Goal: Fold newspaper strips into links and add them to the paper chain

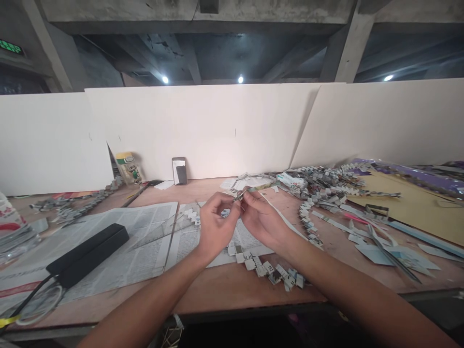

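Note:
My left hand (217,222) and my right hand (263,217) meet above the middle of the table, fingertips almost touching. Both pinch a small folded paper strip (239,195), whose exact shape is partly covered by the fingers. Below them a zigzag chain of folded newspaper links (268,268) lies toward the table's front edge. A sheet of newspaper (250,237) spreads under my hands. Left of my left hand, a clear plastic ruler or set square (159,232) rests on the newsprint.
A black power adapter (89,253) with cable lies at left, near a plastic bottle (14,232). A phone (179,171) leans against the white board (203,125), with a yellow-lidded jar (126,168) nearby. Paper chains (326,183) heap at right, behind scissors (389,253).

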A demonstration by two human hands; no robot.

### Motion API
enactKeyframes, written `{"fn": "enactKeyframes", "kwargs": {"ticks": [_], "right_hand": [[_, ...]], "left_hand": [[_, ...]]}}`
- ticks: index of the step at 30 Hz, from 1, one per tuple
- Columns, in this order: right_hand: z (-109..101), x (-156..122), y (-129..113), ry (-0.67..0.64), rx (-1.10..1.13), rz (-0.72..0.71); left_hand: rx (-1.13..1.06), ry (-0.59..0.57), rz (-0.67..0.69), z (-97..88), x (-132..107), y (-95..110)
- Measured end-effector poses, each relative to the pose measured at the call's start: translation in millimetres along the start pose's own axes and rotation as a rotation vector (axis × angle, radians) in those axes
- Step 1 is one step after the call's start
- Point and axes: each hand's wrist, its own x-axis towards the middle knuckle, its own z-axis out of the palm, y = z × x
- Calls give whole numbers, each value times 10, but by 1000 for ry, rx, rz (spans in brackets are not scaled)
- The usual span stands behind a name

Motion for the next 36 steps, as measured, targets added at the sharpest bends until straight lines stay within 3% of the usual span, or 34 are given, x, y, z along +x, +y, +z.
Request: {"fn": "enactKeyframes", "kwargs": {"ticks": [5,13,21,24,28,31,33,36], "right_hand": [[21,-24,-7,3,128,34],[49,-15,35,57,233,60],[-65,1,55,86,-202,-209],[-60,-1,83,132,-218,-229],[-45,-43,96,139,-279,-271],[-58,-98,24,177,-520,-427],[-76,-128,-39,111,-717,-605],[-106,-140,-78,-109,-905,-764]], "left_hand": [[66,13,69,-9,-27,-9],[67,-32,16,-26,8,-1],[-47,-77,-139,-96,142,6],[-181,-131,-227,-88,171,-40],[-321,-152,-249,-83,177,-76],[-355,-139,-311,-128,207,-55],[-410,-150,-360,-165,237,-32],[-543,-165,-400,-201,272,-10]]}}
